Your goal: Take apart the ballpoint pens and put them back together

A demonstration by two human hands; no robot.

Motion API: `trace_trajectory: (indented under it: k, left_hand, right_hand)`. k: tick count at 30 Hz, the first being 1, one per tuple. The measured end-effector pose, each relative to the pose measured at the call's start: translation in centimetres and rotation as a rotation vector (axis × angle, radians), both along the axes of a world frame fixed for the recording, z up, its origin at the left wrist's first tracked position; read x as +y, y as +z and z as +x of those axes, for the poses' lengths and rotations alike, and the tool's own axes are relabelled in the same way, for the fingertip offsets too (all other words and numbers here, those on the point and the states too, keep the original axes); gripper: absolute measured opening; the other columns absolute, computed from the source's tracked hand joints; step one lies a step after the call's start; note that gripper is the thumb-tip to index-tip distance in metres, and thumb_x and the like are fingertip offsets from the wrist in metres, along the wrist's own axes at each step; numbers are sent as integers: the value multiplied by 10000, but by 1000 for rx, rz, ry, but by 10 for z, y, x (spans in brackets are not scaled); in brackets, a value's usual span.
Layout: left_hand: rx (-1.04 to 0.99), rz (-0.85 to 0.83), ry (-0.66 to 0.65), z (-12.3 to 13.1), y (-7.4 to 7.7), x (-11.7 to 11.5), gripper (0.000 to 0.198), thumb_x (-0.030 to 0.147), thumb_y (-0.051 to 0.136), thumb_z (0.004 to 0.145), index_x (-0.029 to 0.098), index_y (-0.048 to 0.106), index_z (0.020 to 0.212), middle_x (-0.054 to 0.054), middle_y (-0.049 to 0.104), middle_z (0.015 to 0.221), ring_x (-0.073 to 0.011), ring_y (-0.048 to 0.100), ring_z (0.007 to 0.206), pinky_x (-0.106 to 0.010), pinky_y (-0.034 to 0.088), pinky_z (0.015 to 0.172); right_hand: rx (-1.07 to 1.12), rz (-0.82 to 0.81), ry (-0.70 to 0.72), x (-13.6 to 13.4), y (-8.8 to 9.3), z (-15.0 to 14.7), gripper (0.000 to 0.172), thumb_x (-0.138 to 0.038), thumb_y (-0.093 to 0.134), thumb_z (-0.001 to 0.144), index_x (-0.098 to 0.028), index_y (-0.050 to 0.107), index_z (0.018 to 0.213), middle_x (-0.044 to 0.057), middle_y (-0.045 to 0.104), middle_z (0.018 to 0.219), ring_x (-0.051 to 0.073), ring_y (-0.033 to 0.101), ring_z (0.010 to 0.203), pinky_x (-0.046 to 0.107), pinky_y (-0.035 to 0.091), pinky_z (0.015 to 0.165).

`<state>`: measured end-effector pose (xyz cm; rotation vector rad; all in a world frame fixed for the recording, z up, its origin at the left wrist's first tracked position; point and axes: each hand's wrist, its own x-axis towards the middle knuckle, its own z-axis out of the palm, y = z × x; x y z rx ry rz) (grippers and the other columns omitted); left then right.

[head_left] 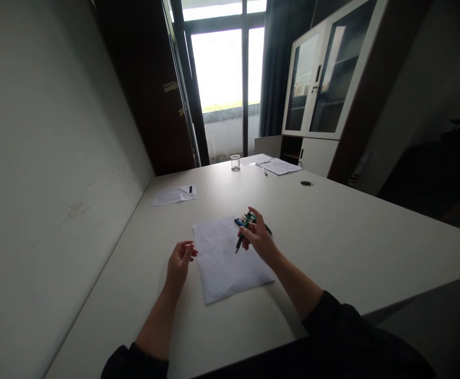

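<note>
A sheet of paper (233, 273) lies on the table in front of me, its upper part covered with handwriting and its lower part blank. My right hand (258, 237) is closed around a green and black click pen (243, 235), held above the sheet. The pen's tip points down to the left, and a finger rests at its top end. Behind this hand several more pens (238, 221) lie in a pile at the sheet's upper right, partly hidden. By the sheet's left edge is my left hand (181, 259), loosely curled with fingers a little apart and nothing in it.
A clear glass (235, 164) stands near the white table's (325, 231) far end. Papers (279, 166) and a pen (265, 171) lie to its right, close to a round cable hole (306, 183). Another paper (175, 195) is at the left, near the wall.
</note>
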<state>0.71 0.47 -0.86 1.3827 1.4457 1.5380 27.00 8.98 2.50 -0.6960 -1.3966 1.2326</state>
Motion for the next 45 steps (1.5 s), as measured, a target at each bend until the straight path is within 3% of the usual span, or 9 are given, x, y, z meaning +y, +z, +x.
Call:
trace_trajectory:
  k: [6, 12, 16, 21, 25, 37, 41, 45]
  left_hand:
    - [20, -12, -1, 0, -1, 0, 339, 470, 566, 884, 168, 615, 1030, -50, 683, 815, -178, 646, 765, -283, 496, 664]
    - [38, -26, -8, 3, -1, 0, 338, 485, 578, 869, 171, 640, 979, -51, 690, 807, -187, 655, 769, -285, 495, 662]
    - [51, -25, -7, 4, 1, -1, 335, 488, 582, 865, 175, 649, 967, -49, 693, 803, -188, 655, 769, -286, 493, 667]
    - [59, -34, -9, 4, -1, -1, 327, 477, 571, 875, 175, 652, 972, -51, 691, 809, -183, 648, 764, -281, 491, 665]
    - [64, -42, -15, 3, -3, 0, 327, 476, 567, 877, 173, 654, 968, -52, 690, 810, -183, 648, 764, -277, 490, 660]
    - [105, -35, -29, 6, 0, 0, 321, 474, 549, 886, 180, 657, 958, -52, 694, 799, -189, 651, 759, -285, 491, 658]
    - [146, -23, 1, 6, 0, -1, 311, 463, 536, 895, 183, 659, 952, -49, 690, 786, -190, 648, 744, -288, 488, 651]
    - [186, -21, 25, 6, 2, -3, 292, 441, 518, 911, 186, 651, 962, -48, 686, 793, -196, 648, 751, -299, 494, 666]
  right_hand:
    - [23, -34, 1, 1, 1, 0, 565, -335, 631, 828, -265, 346, 1311, -71, 600, 695, 85, 503, 369, 200, 418, 332]
    - [85, -18, 2, 4, 1, -2, 654, -356, 646, 837, -294, 271, 1368, -56, 612, 747, 89, 526, 398, 224, 459, 369]
    - [83, -15, 7, 4, 0, -1, 579, -361, 644, 841, -286, 331, 1323, -59, 604, 728, 80, 503, 376, 206, 427, 346]
    - [102, -1, -2, 4, 1, 0, 644, -352, 648, 844, -300, 275, 1367, -55, 616, 740, 88, 520, 384, 222, 452, 361]
    - [104, 9, 22, 4, 1, 1, 557, -364, 648, 846, -283, 330, 1296, -55, 620, 728, 90, 521, 383, 217, 445, 357]
    - [121, 22, -7, 6, -1, 5, 620, -413, 648, 847, -312, 268, 1326, -53, 640, 753, 94, 528, 413, 231, 467, 405]
    - [111, 54, 7, 5, 0, 7, 538, -394, 636, 861, -294, 320, 1284, -47, 642, 744, 83, 499, 401, 218, 437, 395]
    - [159, 50, -38, 7, 0, 5, 680, -385, 656, 848, -317, 224, 1370, -45, 645, 773, 98, 523, 452, 245, 467, 443]
